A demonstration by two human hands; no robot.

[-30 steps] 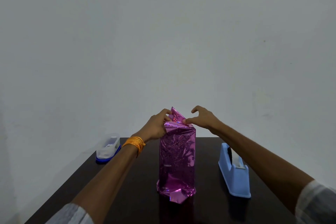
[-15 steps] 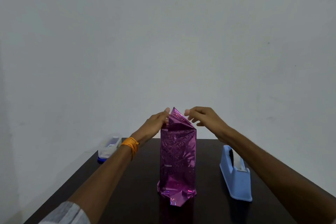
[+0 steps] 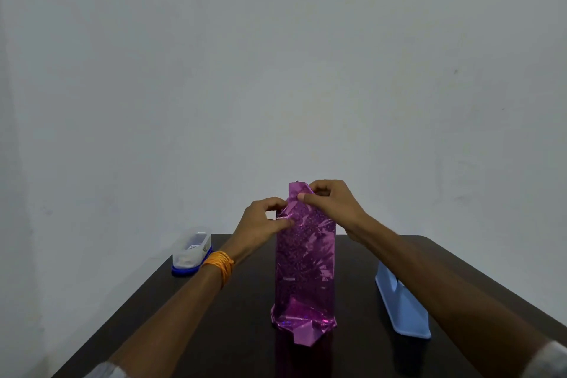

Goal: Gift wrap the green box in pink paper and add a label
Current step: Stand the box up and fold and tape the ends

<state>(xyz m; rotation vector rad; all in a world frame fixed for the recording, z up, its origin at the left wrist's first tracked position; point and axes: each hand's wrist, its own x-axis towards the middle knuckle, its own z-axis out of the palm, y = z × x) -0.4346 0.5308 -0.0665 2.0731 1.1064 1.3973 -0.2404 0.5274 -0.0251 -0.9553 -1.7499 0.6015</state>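
A tall box wrapped in shiny pink paper (image 3: 303,267) stands upright in the middle of the dark table (image 3: 233,331). No green shows through the wrap. Its lower end is folded into a pointed flap resting on the table. At the top, loose pink paper sticks up. My left hand (image 3: 264,221) pinches the paper at the top left corner. My right hand (image 3: 329,202) pinches the upright flap at the top, thumb in front and fingers behind. No label is visible.
A light blue tape dispenser (image 3: 402,304) stands on the table to the right of the box, partly behind my right forearm. A clear plastic container with a blue lid (image 3: 191,252) lies at the table's back left corner. A plain wall rises behind.
Both hands have gone from touching the top paper to pinching it. The right hand has moved left onto the upright flap, and the left hand has shifted down to the top left corner.
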